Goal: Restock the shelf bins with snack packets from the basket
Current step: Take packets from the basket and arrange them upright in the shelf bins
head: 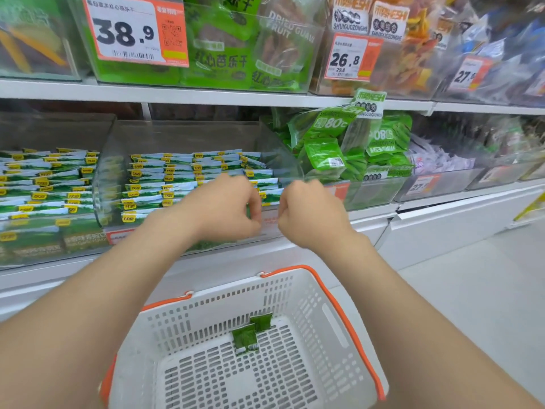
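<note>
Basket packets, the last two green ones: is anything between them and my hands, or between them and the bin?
Nothing visible covers the green packets; they lie bare on the floor of the open-topped basket. The left hand and right hand are up at the clear bin, whose front wall the packets must be lifted over.

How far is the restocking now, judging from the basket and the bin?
Mostly done: the middle bin holds neat rows of packets. In hand: left hand and right hand work at its front row, fingers curled; what they hold is hidden. Left: two green packets lie in the basket.
</note>
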Demonstrator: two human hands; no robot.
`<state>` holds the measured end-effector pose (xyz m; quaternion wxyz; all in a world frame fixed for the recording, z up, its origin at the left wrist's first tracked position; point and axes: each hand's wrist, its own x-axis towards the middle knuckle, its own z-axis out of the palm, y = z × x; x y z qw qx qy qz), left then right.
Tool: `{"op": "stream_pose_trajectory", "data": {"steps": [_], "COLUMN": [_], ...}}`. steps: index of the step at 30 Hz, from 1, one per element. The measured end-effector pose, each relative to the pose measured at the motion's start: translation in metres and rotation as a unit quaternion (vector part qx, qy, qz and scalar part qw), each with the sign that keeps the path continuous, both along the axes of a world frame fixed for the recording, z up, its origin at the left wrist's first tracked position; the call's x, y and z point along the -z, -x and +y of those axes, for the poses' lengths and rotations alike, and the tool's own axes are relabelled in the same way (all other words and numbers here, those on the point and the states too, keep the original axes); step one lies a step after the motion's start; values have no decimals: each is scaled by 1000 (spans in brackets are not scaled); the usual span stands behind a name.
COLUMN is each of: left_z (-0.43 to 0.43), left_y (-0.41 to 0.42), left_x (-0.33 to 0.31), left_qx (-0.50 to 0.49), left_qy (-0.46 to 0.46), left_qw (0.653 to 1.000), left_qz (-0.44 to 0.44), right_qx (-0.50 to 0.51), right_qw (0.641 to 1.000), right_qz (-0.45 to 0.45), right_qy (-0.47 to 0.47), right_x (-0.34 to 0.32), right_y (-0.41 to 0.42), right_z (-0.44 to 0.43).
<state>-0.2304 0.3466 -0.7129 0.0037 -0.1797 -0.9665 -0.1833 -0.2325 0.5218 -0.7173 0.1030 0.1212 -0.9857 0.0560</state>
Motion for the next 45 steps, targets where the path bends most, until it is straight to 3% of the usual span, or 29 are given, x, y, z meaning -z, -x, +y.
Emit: {"op": "stream_pose_trajectory", "data": {"steps": [3, 5, 10, 15, 20, 27, 35, 37, 42, 45], "left_z": [14, 25, 53, 72, 69, 58, 70, 67, 58, 61], "left_y": [-10, -9, -1, 3, 1, 2, -18, -21, -26, -24], "left_x": [22, 49, 124, 225, 306, 392, 407, 409, 394, 358], "left_qx": [39, 48, 66, 53, 35, 14, -15, -21, -9, -68], "left_qy": [91, 131, 183, 251, 249, 175, 171, 119, 31, -99], "left_qw": [975, 957, 943, 929, 913, 890, 910, 914, 952, 951], "left_qz": [-198, -255, -271, -268, -321, -421, -377, -387, -304, -284], "right_qx": [-24, -40, -91, -110, -139, -159, -185, -183, -182, -166], "right_qw": [985, 965, 924, 899, 890, 884, 883, 881, 886, 900], "right_qz": [-156, -229, -314, -359, -380, -374, -368, -373, -356, -346], "right_qy": [-67, -120, -200, -225, -211, -232, -225, -227, -236, -207], "right_x": [21, 41, 98, 133, 141, 161, 171, 169, 153, 136], "right_y": [-23, -35, -53, -50, -33, -19, -9, -7, 2, 7], "right_z": [14, 20, 25, 29, 25, 17, 9, 7, 4, 5]}}
